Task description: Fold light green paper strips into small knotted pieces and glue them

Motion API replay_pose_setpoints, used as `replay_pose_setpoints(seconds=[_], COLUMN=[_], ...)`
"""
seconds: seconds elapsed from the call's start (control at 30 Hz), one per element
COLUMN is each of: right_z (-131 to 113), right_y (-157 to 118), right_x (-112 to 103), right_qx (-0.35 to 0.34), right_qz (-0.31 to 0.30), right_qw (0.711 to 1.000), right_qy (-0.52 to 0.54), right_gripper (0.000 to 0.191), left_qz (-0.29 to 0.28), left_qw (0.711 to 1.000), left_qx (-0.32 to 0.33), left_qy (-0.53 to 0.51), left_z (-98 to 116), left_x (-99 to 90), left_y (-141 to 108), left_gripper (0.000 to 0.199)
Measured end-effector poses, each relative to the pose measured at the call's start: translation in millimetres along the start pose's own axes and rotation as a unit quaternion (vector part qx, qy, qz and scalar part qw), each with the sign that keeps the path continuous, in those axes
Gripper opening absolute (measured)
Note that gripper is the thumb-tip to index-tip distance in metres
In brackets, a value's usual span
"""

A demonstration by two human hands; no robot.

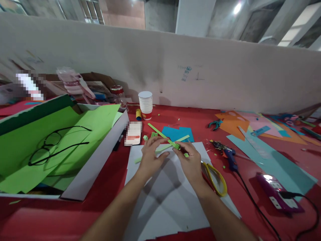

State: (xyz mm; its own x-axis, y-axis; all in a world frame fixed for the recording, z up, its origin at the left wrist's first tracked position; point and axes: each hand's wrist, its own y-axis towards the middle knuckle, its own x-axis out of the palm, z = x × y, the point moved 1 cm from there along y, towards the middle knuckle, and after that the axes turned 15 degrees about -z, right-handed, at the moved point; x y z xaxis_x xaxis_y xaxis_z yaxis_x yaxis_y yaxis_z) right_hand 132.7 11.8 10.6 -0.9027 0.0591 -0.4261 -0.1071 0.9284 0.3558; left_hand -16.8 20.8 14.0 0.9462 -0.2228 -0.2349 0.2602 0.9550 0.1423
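My right hand pinches the folded end of a bright green paper strip between thumb and fingers. The strip's straight tail runs up and left from there. My left hand has its thumb and index finger apart. Its index fingertip reaches close to the strip; whether it touches I cannot tell. A paler green strip passes behind both hands. Small folded green paper pieces lie just beyond my left hand. Below my hands are white paper sheets. Yellow-handled scissors lie beside my right wrist.
Left stands an open box holding green paper and glasses. A paper cup stands behind. To the right are a glue gun with its cord, pliers, coloured paper and a purple device with a cable.
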Motion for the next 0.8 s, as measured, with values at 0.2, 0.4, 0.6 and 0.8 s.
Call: replay_pose_setpoints(seconds=[0.2,0.4,0.6,0.8], right_z=[-0.2,-4.7,-9.7,-8.8], right_y=[-6.4,-8.8,-6.1,-8.1], right_x=[8.3,13.2,10.2,11.5], right_qx=[-0.021,-0.032,-0.042,-0.063], right_qz=[-0.032,-0.042,-0.063,-0.067], right_qw=[0.993,0.996,0.997,0.995], right_qy=[-0.109,-0.077,0.032,0.040], right_gripper=[0.033,0.037,0.031,0.027], left_qz=[-0.058,-0.094,-0.131,-0.137], left_qw=[0.992,0.954,0.916,0.915], left_qx=[-0.009,-0.061,-0.081,-0.075], left_qy=[-0.110,-0.278,-0.371,-0.373], left_z=[-1.7,-4.5,0.5,-0.4], left_x=[9.9,8.2,3.5,2.1], left_y=[-2.1,-1.3,-2.9,-3.7], left_gripper=[0.036,0.033,0.034,0.041])
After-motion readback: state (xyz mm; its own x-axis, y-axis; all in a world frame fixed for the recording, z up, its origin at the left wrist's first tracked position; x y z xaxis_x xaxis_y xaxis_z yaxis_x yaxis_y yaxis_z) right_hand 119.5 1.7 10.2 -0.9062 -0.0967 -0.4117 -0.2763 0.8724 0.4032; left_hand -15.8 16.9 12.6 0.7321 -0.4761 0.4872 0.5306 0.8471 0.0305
